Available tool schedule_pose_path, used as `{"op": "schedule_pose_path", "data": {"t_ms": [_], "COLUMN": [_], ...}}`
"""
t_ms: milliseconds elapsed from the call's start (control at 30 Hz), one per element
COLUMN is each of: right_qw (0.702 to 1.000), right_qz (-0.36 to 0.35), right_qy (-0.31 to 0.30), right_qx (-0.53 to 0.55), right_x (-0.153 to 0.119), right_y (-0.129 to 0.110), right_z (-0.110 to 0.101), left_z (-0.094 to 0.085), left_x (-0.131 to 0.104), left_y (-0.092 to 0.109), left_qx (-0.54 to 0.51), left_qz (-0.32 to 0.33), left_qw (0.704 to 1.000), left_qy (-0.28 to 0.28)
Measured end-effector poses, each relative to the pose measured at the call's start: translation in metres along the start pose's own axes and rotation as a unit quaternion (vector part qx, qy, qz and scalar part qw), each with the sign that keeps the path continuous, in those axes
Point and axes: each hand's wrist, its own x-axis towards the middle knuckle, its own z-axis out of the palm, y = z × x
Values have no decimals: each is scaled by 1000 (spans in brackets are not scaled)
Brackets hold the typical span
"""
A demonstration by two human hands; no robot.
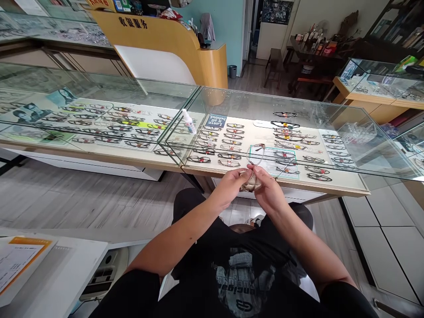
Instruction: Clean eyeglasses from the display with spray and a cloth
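Note:
In front of my knees, at the near edge of the glass display case, both hands come together. My left hand and my right hand are closed, thumbs almost meeting, on a pair of eyeglasses. A thin, pale part of the glasses loops up beyond my fingertips. A beige, crumpled-looking piece, perhaps a cloth, shows between my palms. My fingers hide much of what they hold. A white spray bottle stands on the case's glass top, left of my hands.
Rows of spectacle frames lie inside the case under glass. A second glass case adjoins on the left. Beyond stands a yellow counter. White cabinets are at right; a white desk with papers is at lower left.

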Motion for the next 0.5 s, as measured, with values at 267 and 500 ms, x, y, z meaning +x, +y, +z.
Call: {"op": "schedule_pose_path", "data": {"t_ms": [267,500], "right_qw": [1000,999], "right_qz": [22,22], "right_qy": [9,31], "right_qx": [1,20], "right_x": [2,7], "right_y": [-8,-10], "right_z": [-1,-3], "left_z": [-6,-14], "left_x": [2,7], "left_y": [0,-7], "left_qx": [1,-4], "left_qz": [-29,-14], "left_qw": [999,998], "left_qy": [-21,-67]}}
